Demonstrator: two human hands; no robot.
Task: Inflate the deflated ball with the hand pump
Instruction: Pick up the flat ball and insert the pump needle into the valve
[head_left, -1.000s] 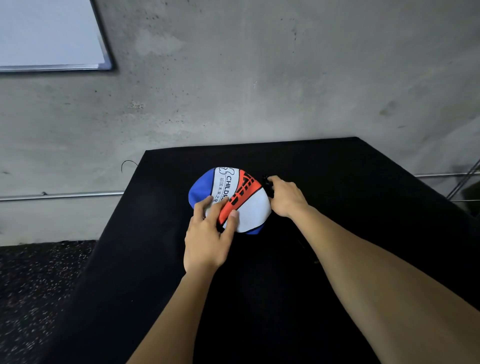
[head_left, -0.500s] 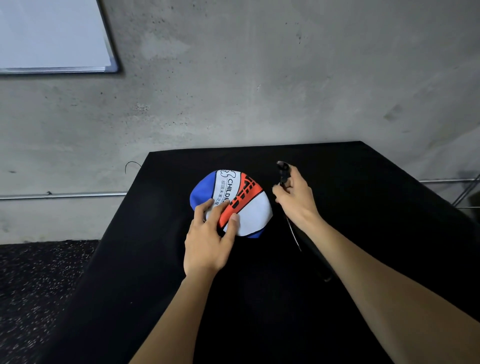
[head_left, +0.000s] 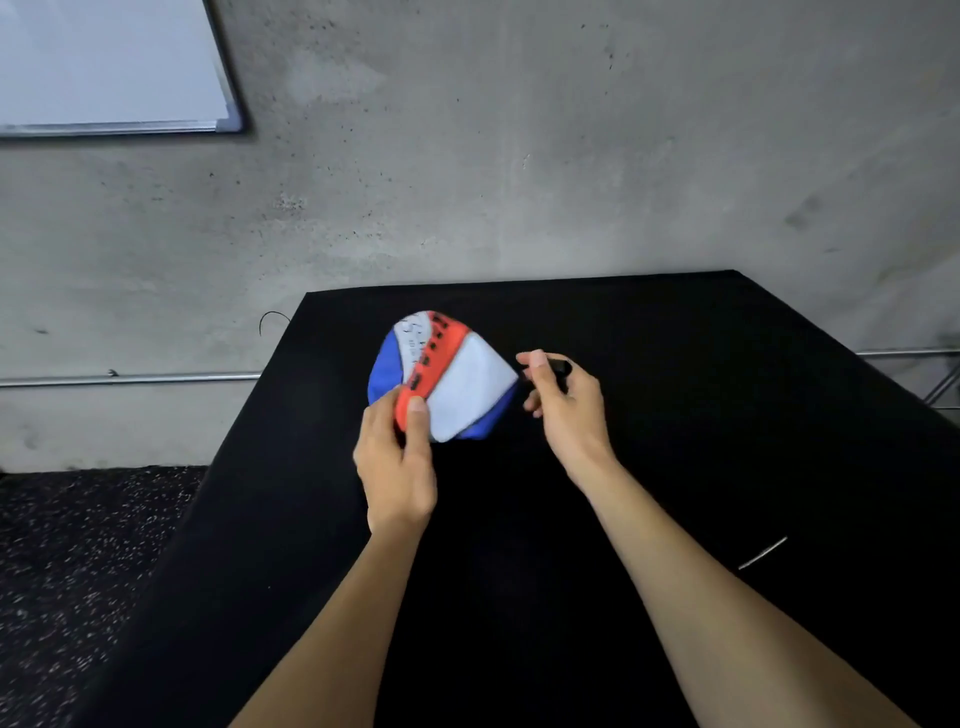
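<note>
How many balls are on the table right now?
1. The deflated ball sits mid-table, its near edge pinched by the left hand. The black table is dark, so small items could hide.

left hand pinches ball | right hand grips pump

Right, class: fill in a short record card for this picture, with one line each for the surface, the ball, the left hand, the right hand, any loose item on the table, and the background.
Surface: black table
Ball: deflated ball, blue, white and red panels, crumpled
Left hand: left hand pinches the ball's near edge
Right hand: right hand grips a small black part, probably the pump's end; too blurred to be sure
Loose item: thin silver rod near the right forearm
Background: concrete wall, whiteboard upper left
</note>
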